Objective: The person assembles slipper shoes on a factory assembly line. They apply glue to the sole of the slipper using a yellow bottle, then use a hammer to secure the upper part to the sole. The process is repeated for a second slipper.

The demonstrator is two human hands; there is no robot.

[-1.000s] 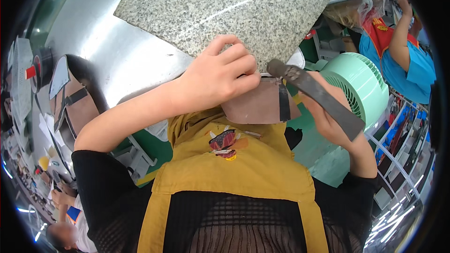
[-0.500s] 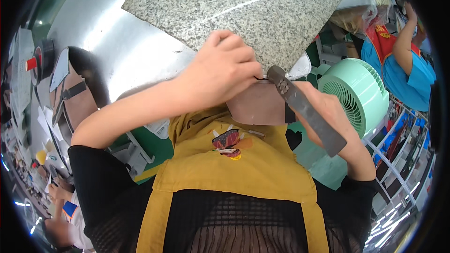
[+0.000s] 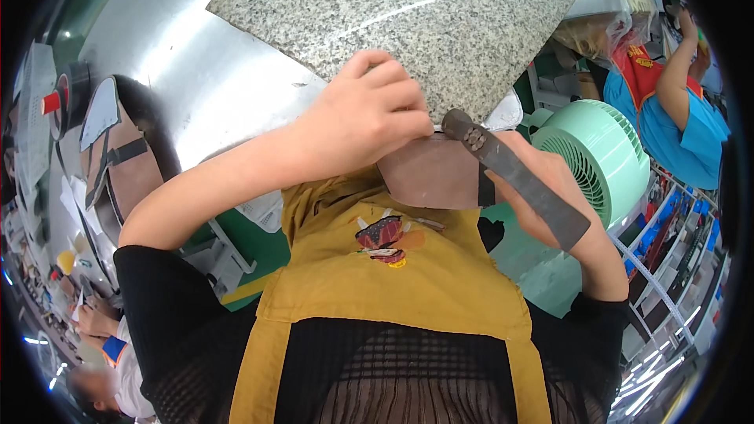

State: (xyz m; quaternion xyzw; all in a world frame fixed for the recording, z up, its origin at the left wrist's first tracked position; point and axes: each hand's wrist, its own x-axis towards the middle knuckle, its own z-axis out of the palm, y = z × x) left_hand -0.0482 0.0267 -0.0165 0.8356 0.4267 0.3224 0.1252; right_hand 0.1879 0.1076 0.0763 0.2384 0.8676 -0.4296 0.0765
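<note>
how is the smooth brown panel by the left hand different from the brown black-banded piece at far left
The smooth brown panel has the left hand at its upper edge; the brown black-banded piece lies apart from both hands. The panel's visible face shows no pale area, while the banded piece has a light grey patch near its upper end. Both have a brown surface and a black strip.

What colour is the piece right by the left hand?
The piece is dusty pinkish brown with a black strip; the head view shows it best.

Brown piece [image 3: 432, 177] (black-banded), grey hammer [image 3: 525, 184], speckled grey slab [image 3: 408, 23]
</note>
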